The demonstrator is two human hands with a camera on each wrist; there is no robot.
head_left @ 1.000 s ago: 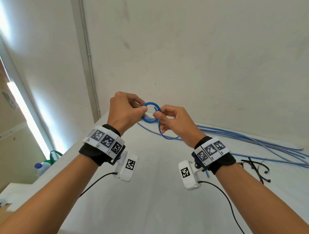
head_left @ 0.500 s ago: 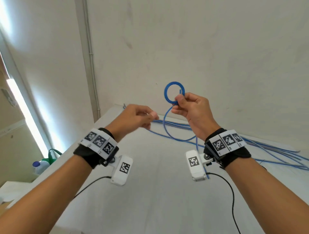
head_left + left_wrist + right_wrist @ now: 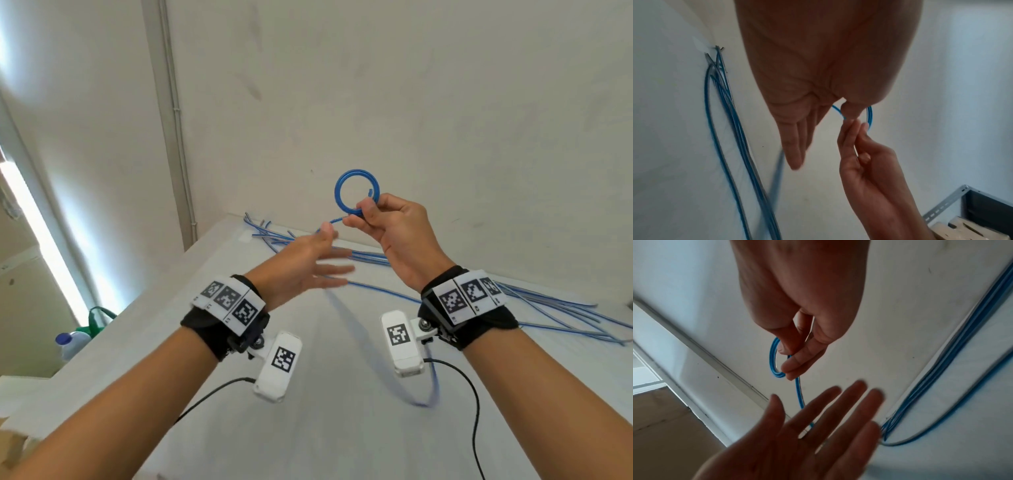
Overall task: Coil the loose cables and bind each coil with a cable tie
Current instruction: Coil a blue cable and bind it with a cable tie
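A small blue cable coil (image 3: 339,198) is held up in front of the wall. My right hand (image 3: 364,212) pinches its lower edge between thumb and fingers. The coil's loose tail (image 3: 334,221) leaves the pinch to the left, passes behind my left hand and hangs blurred down to the table (image 3: 426,399). My left hand (image 3: 329,263) is open, fingers spread and straight, just below and left of the coil, holding nothing. The right wrist view shows the pinch (image 3: 791,356) on the coil (image 3: 773,360) and the open left hand (image 3: 818,418) below. In the left wrist view the coil (image 3: 869,116) peeks out behind the thumb.
Several loose blue cables (image 3: 548,308) lie along the back of the white table (image 3: 308,438), near the wall. A green bag (image 3: 99,318) and a bottle (image 3: 72,342) stand on the floor at left. A metal shelf with boxes (image 3: 962,211) is at right.
My left hand has let go of the coil, dropped a little and opened with its fingers spread. My right hand has lifted the coil up and to the right, and the tail swings.
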